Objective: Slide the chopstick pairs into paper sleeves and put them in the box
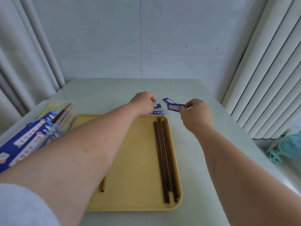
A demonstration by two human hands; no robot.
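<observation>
Pinched sleeve point(174, 107) with right hand point(196, 115) at 1 o'clock past tray point(138, 160), probably to open it; left hand point(143, 101) curled by sleeves point(157, 105) at 12, grip untellable.

Your head camera is looking forward and down, hovering close above the tray point(138, 160) and facing the wall point(171, 30).

A pale table point(104, 93) stands against a light grey wall point(97, 38). White curtains point(24, 62) hang at the left, white slats point(268, 70) at the right, and a small green fan point(290, 145) is near right.

A teal clip fan point(291, 146) sits beside pleated curtains point(268, 70).
</observation>
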